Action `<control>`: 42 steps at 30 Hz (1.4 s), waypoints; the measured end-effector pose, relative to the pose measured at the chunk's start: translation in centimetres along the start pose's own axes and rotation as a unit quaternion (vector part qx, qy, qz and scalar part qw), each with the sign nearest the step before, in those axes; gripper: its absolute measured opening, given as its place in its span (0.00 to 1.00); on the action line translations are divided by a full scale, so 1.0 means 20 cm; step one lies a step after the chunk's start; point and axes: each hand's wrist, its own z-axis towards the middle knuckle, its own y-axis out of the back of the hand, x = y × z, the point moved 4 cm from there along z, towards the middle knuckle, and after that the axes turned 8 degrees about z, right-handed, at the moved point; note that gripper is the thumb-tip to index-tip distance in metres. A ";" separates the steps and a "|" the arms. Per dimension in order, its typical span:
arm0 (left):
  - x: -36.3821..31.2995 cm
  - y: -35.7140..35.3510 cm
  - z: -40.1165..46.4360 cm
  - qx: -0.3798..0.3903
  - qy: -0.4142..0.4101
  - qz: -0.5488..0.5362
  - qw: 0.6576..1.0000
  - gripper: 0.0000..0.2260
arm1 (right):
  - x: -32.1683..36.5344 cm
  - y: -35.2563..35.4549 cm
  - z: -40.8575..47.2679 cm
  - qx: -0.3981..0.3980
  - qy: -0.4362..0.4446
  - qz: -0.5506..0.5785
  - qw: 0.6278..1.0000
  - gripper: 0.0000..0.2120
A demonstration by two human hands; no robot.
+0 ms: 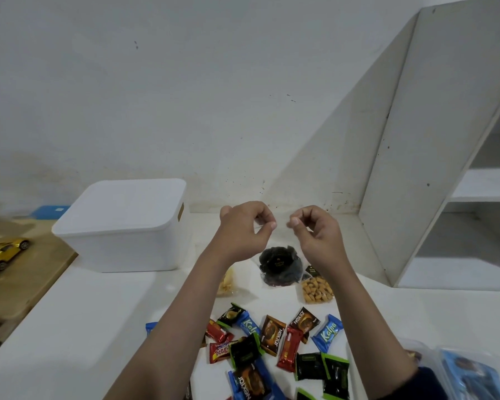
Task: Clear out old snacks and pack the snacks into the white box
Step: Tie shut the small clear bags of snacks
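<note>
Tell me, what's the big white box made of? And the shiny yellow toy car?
The white box looks like matte plastic: smooth, evenly white, with rounded moulded corners and a fitted lid. The yellow toy car has a mirror-like gold finish; that could be painted metal or chromed plastic, and the picture is too blurry there to say which.

On the worktop (98,313), the lidded box (124,226) is set at ten o'clock. Loose snack packets (274,342) are spread at six o'clock, three clear bags (280,267) just behind them. A shelf unit (445,157) is placed at two o'clock, a toy car (5,254) at nine.
</note>
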 end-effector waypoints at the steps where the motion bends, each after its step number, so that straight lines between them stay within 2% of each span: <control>1: 0.00 0.00 0.00 -0.001 -0.001 -0.005 1.000 0.04 | 0.00 0.00 0.00 0.016 -0.006 -0.001 1.000 0.05; 5: -0.01 0.00 0.00 0.000 -0.013 -0.004 1.000 0.04 | 0.00 -0.02 0.01 0.053 -0.010 -0.043 0.998 0.05; 8: -0.02 0.00 -0.01 0.007 -0.007 -0.010 1.000 0.05 | 0.02 -0.02 0.00 0.050 0.012 -0.034 0.998 0.05; 14: -0.03 0.03 -0.02 0.001 0.005 -0.030 1.000 0.08 | 0.08 -0.04 0.03 0.099 0.059 -0.071 0.991 0.05; 20: 0.01 0.06 -0.01 0.010 0.040 -0.067 0.997 0.07 | 0.05 -0.01 0.07 0.045 0.007 -0.046 0.998 0.08; 28: 0.06 0.05 -0.03 -0.002 0.023 -0.030 0.999 0.09 | 0.00 -0.04 0.04 0.052 -0.004 -0.081 0.995 0.04; 34: 0.05 0.04 -0.03 0.014 0.005 0.012 1.000 0.11 | 0.04 -0.08 0.06 0.139 0.039 -0.223 0.964 0.03; 40: 0.06 0.02 -0.02 0.023 0.040 0.024 0.999 0.14 | 0.11 -0.10 0.04 0.188 0.093 -0.306 0.929 0.03; 42: 0.05 0.02 -0.02 0.024 0.034 0.022 0.999 0.12 | 0.13 -0.11 0.04 0.189 0.116 -0.303 0.927 0.04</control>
